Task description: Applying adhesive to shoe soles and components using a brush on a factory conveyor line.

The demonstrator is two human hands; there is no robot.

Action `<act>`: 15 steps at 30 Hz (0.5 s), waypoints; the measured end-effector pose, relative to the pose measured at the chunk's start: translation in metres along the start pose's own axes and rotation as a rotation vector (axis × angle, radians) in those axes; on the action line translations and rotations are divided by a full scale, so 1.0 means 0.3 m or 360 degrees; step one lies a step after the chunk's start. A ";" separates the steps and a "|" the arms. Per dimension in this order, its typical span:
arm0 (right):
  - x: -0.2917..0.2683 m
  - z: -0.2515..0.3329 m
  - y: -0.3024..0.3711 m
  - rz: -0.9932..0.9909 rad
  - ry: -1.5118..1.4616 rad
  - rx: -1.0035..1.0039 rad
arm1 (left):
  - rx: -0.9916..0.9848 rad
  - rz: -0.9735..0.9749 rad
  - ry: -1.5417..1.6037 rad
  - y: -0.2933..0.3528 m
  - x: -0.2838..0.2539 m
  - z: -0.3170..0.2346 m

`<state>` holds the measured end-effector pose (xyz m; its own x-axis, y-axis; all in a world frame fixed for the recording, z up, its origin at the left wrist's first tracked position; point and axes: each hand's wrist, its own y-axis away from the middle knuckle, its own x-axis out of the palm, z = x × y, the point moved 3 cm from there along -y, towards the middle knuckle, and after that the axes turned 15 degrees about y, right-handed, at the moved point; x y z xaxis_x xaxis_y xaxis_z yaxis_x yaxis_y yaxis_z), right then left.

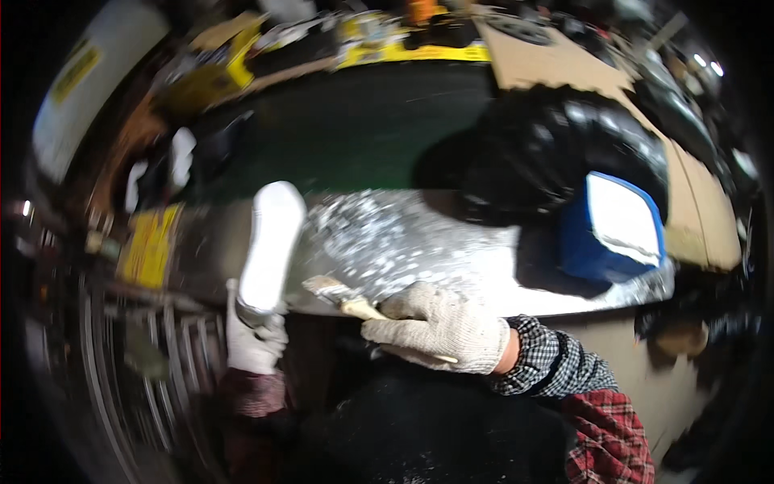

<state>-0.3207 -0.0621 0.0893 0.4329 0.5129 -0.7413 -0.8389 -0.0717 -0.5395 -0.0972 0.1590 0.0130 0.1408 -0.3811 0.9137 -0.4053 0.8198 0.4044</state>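
Note:
My left hand (pixel 256 340), in a pale knit glove, is closed around the near end of a white shoe sole (pixel 276 234). The sole stands up lengthwise in front of the glove, and its far end is broad and rounded. My right hand (pixel 443 327), also gloved, grips a paintbrush (pixel 329 287) by its pale handle. The bristles point left toward the sole, with a gap between them. Under both lies a metal strip (pixel 419 234) of the bench edge, spattered with white. A blue tub (pixel 574 242) with white stuff inside sits to the right.
Behind the tub is a bulky ring of black plastic (pixel 556 137). A dark green surface (pixel 339 121) stretches across the back, edged with cardboard (pixel 548 60) and yellow-marked boxes. Metal rods (pixel 161 363) of a rack stand at lower left. White and dark pieces (pixel 181 157) lie at far left, blurred.

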 end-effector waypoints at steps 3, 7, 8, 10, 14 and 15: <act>-0.143 -0.024 0.119 -0.0287 -0.0035 0.0114 | 0.0803 0.0069 -0.0391 -0.194 0.017 -0.216; -0.321 -0.041 0.333 -0.0514 0.0076 0.0395 | 0.0566 -0.0177 -0.0130 -0.401 0.256 0.028; -0.349 -0.038 0.376 -0.0619 0.0075 0.0414 | 0.0479 -0.0163 -0.0330 -0.447 0.299 0.133; -0.388 -0.024 0.447 -0.0801 0.0078 0.0457 | -0.0002 -0.0132 -0.0706 -0.509 0.392 0.445; -0.456 0.026 0.541 -0.0896 0.0247 0.0556 | -0.0532 0.0483 -0.1322 -0.849 0.305 0.606; -0.466 0.036 0.565 -0.0869 0.0278 0.0621 | -0.0369 0.0273 -0.1349 -0.887 0.310 0.647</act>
<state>-0.5268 -0.1368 0.1058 0.8463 0.2406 -0.4753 -0.5288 0.4871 -0.6950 -0.1515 -0.1775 -0.0173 -0.6569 -0.3577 0.6638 -0.1539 0.9254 0.3464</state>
